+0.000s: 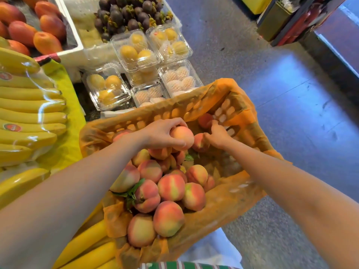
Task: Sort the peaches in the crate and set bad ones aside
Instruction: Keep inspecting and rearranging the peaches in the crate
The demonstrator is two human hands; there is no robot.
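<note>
An orange plastic crate (219, 98) lined with orange paper holds several pink-and-yellow peaches (171, 188) heaped at its near left side. My left hand (159, 133) grips one pale peach (182, 137) lifted above the heap. My right hand (218, 135) reaches into the far part of the crate, fingers curled between two red peaches: one (200, 142) under its palm side and one (205, 120) by the fingertips at the far wall. Whether it holds either peach is hidden.
Bagged bananas (29, 117) lie on a yellow cloth at left, and more bananas (91, 247) press against the crate's near left. Clear boxes of yellow fruit (136, 51), mangosteens (128, 14) and mangoes (46, 41) stand beyond. Grey floor (291, 113) lies right.
</note>
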